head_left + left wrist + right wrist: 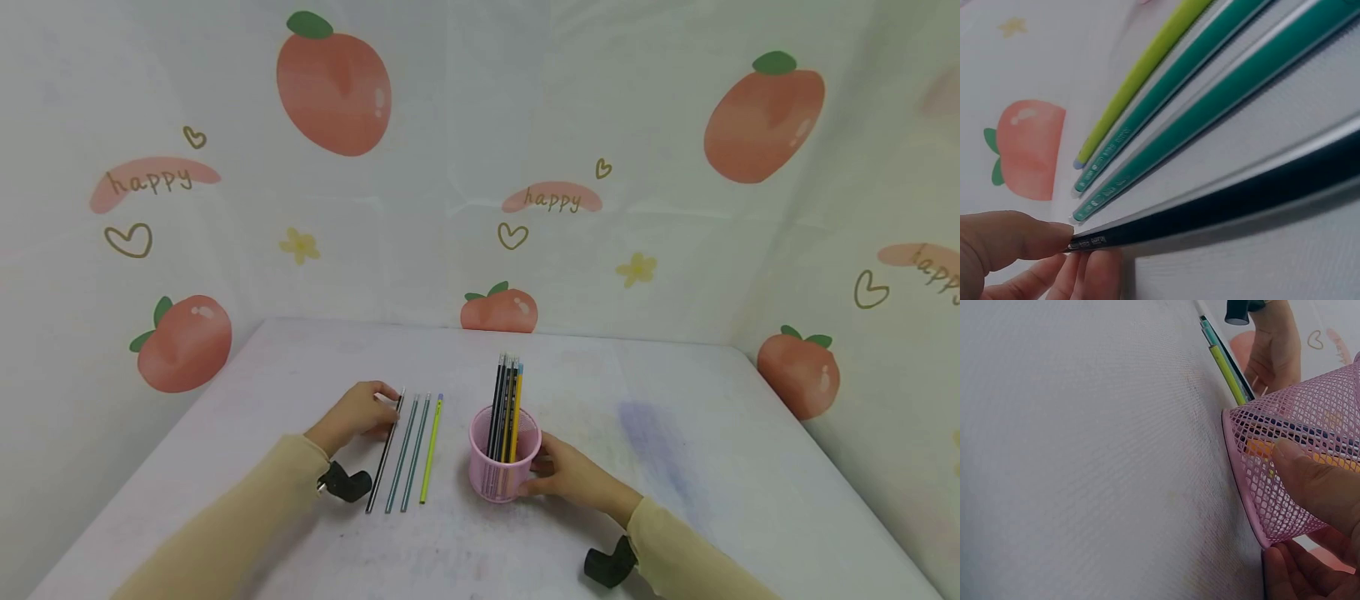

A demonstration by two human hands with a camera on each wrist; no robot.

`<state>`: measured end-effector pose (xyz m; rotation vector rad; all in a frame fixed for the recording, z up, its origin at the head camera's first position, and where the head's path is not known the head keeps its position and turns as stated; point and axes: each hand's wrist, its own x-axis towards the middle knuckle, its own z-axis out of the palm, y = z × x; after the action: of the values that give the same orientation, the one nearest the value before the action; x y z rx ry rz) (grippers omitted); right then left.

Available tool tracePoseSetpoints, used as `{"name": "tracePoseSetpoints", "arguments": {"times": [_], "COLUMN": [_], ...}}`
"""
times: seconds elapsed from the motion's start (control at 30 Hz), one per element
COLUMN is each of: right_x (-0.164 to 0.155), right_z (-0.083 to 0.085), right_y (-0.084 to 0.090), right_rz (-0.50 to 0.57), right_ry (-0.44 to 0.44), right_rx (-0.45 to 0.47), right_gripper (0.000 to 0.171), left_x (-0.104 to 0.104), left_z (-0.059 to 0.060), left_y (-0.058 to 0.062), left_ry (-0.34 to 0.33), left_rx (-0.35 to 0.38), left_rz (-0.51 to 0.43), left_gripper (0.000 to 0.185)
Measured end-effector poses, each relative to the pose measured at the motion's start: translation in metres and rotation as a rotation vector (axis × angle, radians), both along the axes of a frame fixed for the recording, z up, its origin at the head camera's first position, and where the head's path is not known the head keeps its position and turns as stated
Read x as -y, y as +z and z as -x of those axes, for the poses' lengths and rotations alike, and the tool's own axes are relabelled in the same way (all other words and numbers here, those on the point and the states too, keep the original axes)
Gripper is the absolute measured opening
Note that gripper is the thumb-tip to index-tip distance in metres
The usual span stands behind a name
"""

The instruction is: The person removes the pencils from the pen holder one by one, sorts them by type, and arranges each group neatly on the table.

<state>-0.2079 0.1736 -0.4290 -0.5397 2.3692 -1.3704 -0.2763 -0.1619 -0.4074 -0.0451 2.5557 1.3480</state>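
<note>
My left hand is at the far end of a black pencil lying on the table. In the left wrist view its thumb and fingers pinch that end. Beside it, to the right, lie two teal pencils and a lime-green pencil, roughly side by side. My right hand grips a pink mesh pencil cup from its right side, thumb across the mesh in the right wrist view. Several black pencils and a yellow pencil stand in the cup, leaning slightly. The cup rests upright on the table.
A white cloth covers the table, with a faint purple stain at the right. Behind and along the sides hangs a white backdrop printed with red fruit. Each wrist carries a black camera mount.
</note>
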Motion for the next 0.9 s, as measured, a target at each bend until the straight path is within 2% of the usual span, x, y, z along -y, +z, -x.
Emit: {"name": "tracePoseSetpoints", "arguments": {"times": [0.17,0.53,0.9], "right_x": [0.0,0.001,0.0], "right_z": [-0.001,-0.001,-0.001], "right_y": [0.001,0.003,0.002], "right_rz": [-0.01,-0.022,-0.002], "right_ry": [-0.009,-0.015,0.003], "right_rx": [0.003,0.011,0.009], "right_gripper": [0.088,0.089,0.089], "left_x": [-0.003,-0.009,-0.011], "left_z": [-0.001,0.004,0.002], "left_y": [-0.002,-0.006,-0.005], "left_ry": [0.007,0.017,0.016], "left_rx": [0.022,0.022,0.023], "left_rz": [0.013,0.142,0.16], "left_gripper": [0.039,0.037,0.038]}}
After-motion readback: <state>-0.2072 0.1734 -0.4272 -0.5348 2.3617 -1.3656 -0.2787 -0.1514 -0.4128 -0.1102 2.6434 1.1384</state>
